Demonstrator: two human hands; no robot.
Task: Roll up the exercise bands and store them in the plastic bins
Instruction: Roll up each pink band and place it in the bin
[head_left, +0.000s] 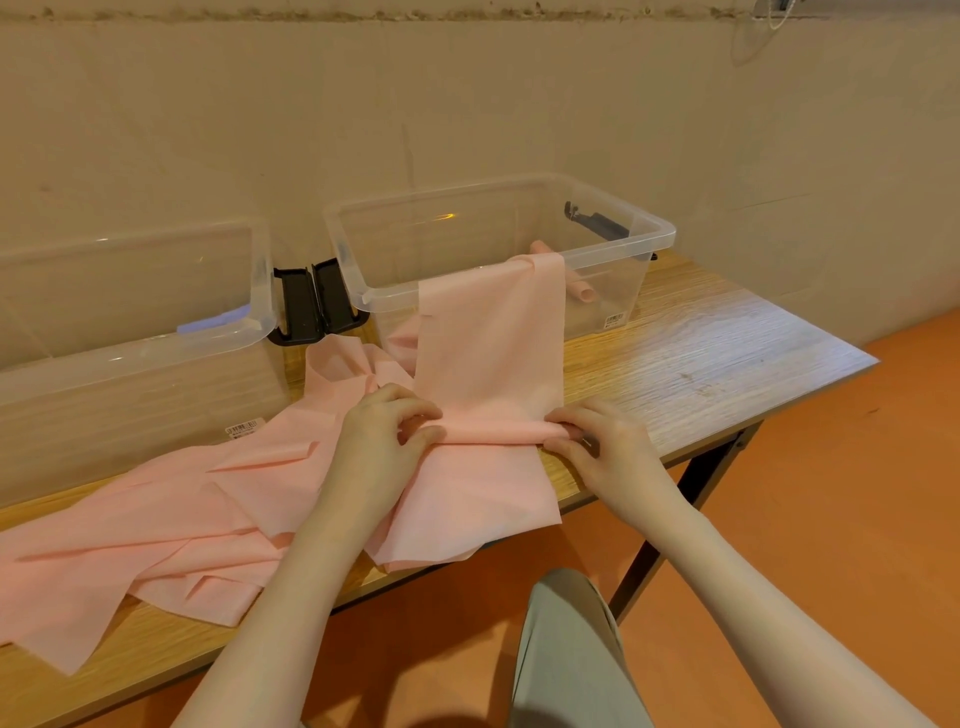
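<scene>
Band (488, 358) | draped over bin (597, 249) rim | left grip (387, 434), right grip (597, 441) pinch rolled edge

I am looking at what seems a bare, makeshift work room rather than a furnished home or shop. A plain pale wall (467, 104) is filling the upper half of the frame, with a rough crumbling edge running along the very top. An orange floor (831, 493) is showing at lower right. A light wood-grain folding surface (701, 353) on dark metal legs (691, 488) is standing against the wall, carrying two clear plastic bins (519, 291). I cannot tell more exactly.
</scene>
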